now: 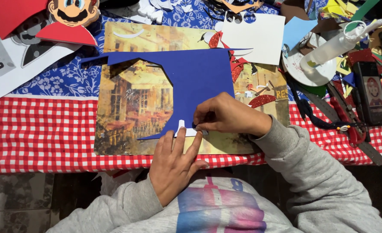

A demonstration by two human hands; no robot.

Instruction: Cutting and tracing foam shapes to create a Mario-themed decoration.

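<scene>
On the picture mat (130, 108), the left hand (173, 166) lies flat with fingers spread on the blue foam sheet (191, 73), while the right hand (225, 114) pinches a small white piece (190, 132).

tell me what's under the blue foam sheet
The blue foam sheet lies on a placemat with a street picture, itself on a red checked cloth. A small white piece peeks out at its lower edge; the rest beneath is covered.
</scene>
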